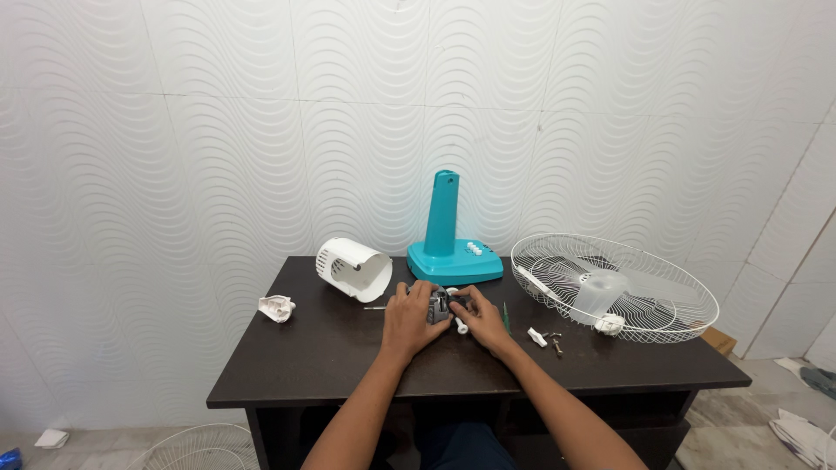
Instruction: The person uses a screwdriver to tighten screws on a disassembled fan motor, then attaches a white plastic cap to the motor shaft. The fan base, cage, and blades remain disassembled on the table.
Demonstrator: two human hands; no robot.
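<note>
Both my hands meet at the middle of the dark table (313, 365). My left hand (407, 320) and my right hand (481, 318) hold a small grey fan motor (438, 305) between them, just above the tabletop. A white plastic pin (461, 326) lies under my right fingers. A thin screwdriver (376, 307) lies to the left of my left hand, and a green-handled tool (506, 317) lies to the right of my right hand.
A teal fan base with an upright neck (448, 246) stands at the back. A white motor cover (353, 268) lies left of it, a crumpled cloth (277, 307) further left. A white wire fan guard with blades (614, 287) overhangs the right side, small screws (549, 338) near it. Another guard (205, 448) lies on the floor.
</note>
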